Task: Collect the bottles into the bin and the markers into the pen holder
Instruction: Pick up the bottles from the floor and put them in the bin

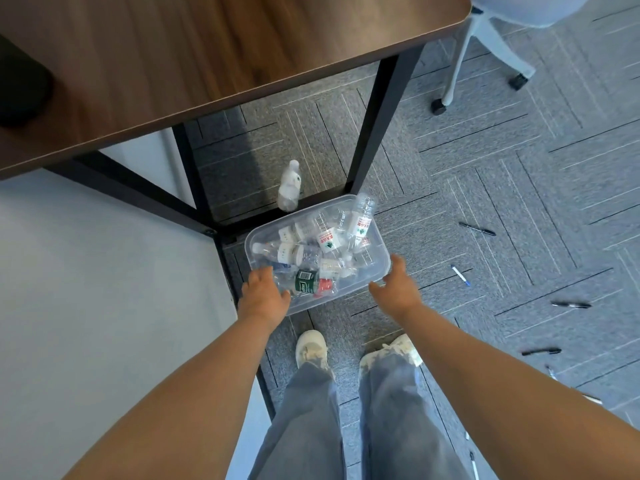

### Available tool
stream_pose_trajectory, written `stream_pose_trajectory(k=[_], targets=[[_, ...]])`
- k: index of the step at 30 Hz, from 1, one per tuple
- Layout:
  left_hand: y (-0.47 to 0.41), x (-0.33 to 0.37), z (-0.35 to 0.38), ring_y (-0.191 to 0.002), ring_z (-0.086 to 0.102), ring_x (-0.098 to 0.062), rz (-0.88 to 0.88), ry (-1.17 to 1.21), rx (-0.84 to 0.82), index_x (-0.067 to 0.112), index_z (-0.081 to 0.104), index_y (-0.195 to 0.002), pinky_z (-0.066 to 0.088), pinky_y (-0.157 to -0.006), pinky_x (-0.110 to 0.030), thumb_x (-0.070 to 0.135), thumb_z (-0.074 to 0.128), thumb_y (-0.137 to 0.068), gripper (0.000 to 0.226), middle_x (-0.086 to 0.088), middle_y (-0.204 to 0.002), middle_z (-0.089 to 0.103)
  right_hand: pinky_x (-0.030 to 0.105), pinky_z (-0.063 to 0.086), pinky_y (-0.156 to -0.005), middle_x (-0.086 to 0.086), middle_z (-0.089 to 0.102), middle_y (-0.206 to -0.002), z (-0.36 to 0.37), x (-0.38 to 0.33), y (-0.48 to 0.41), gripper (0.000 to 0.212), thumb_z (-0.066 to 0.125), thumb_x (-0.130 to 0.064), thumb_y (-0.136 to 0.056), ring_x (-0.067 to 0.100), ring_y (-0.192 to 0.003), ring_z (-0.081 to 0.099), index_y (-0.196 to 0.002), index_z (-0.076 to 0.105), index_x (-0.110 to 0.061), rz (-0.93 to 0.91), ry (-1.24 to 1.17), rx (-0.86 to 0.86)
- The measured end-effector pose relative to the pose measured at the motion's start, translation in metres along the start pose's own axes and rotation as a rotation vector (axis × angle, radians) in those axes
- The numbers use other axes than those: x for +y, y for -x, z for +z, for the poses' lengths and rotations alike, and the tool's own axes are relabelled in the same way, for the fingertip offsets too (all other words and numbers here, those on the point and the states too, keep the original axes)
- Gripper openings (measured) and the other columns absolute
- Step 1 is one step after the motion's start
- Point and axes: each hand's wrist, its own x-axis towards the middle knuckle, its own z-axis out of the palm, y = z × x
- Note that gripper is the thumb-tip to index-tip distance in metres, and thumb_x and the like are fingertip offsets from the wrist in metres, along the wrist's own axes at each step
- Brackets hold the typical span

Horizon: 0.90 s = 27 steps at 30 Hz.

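A: Reaching down, left hand and right hand open, empty, at clear bin of bottles on grey carpet.
B: Seen. One bottle loose under wooden worktop; markers scattered right.

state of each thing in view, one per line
bin: on carpet, filled with bottles
loose bottle: outside bin, lying under the table
markers: scattered on carpet
left hand: open, at bin's near left corner
right hand: open, at bin's right side

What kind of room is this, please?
Probably an office: a wooden desk on black legs, a wheeled chair, and grey carpet tiles on the floor.
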Motion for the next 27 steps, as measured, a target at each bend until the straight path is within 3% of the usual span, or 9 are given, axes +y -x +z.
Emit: stream_pose_trajectory(k=[3, 8, 13, 16, 21, 27], targets=[[0.000, 0.004, 0.002, -0.132, 0.035, -0.029, 0.029, -0.013, -0.041, 0.015, 0.033, -0.141, 0.039, -0.105, -0.043, 0.028, 0.051, -0.093, 0.053, -0.010, -0.145, 0.033, 0.029, 0.044, -0.071, 0.018, 0.052, -0.135, -0.001, 0.002, 0.003, 0.071, 0.056, -0.016, -0.092, 0.031, -0.106, 0.061, -0.148, 0.012, -0.016, -0.001, -0.001, -0.009], [0.005, 0.015, -0.001, -0.131, 0.038, -0.026, 0.066, -0.026, -0.039, 0.015, 0.041, -0.137, 0.040, -0.104, -0.041, 0.026, 0.050, -0.093, 0.046, -0.008, -0.143, 0.036, 0.024, 0.042, -0.061, 0.018, 0.053, -0.133, -0.005, 0.005, 0.004, 0.065, 0.054, -0.017, -0.093, 0.021, -0.082, 0.052, -0.147, 0.016, -0.014, -0.016, 0.031, -0.026], [0.010, 0.030, -0.019, -0.114, 0.053, -0.028, 0.068, -0.012, 0.015, 0.013, 0.052, -0.122, 0.045, -0.092, -0.038, 0.022, 0.049, -0.093, 0.030, -0.009, -0.132, 0.046, 0.031, 0.049, -0.072, 0.016, 0.060, -0.122, -0.023, 0.000, 0.006, 0.052, 0.051, -0.020, -0.093, 0.028, -0.091, 0.060, -0.141, 0.032, -0.015, -0.015, 0.006, -0.027], [0.017, 0.048, -0.032, -0.108, 0.057, -0.029, 0.073, 0.000, 0.054, 0.011, 0.055, -0.116, 0.047, -0.087, -0.037, 0.020, 0.048, -0.093, 0.025, -0.010, -0.124, 0.055, 0.026, 0.045, -0.067, 0.014, 0.066, -0.105, -0.045, -0.004, 0.013, 0.046, 0.050, -0.019, -0.092, 0.026, -0.083, 0.058, -0.137, 0.039, -0.013, -0.027, -0.012, -0.029], [0.029, 0.105, -0.043, -0.087, 0.058, -0.025, 0.135, 0.004, 0.090, 0.012, 0.060, -0.100, 0.048, -0.076, -0.035, 0.018, 0.049, -0.092, 0.014, -0.010, -0.104, 0.066, 0.026, 0.042, -0.075, 0.012, 0.066, -0.114, -0.099, 0.003, 0.016, 0.041, 0.050, -0.019, -0.093, 0.028, -0.100, 0.061, -0.133, 0.045, -0.011, -0.045, -0.060, 0.022], [0.032, 0.198, -0.029, -0.097, 0.060, -0.029, 0.147, 0.047, 0.126, 0.016, 0.059, -0.092, 0.050, -0.081, -0.037, 0.018, 0.050, -0.091, 0.010, -0.009, -0.104, 0.067, 0.028, 0.045, -0.080, 0.011, 0.067, -0.111, -0.179, 0.034, -0.007, 0.037, 0.048, -0.016, -0.091, 0.029, -0.102, 0.061, -0.127, 0.052, -0.010, -0.057, -0.061, 0.043]])
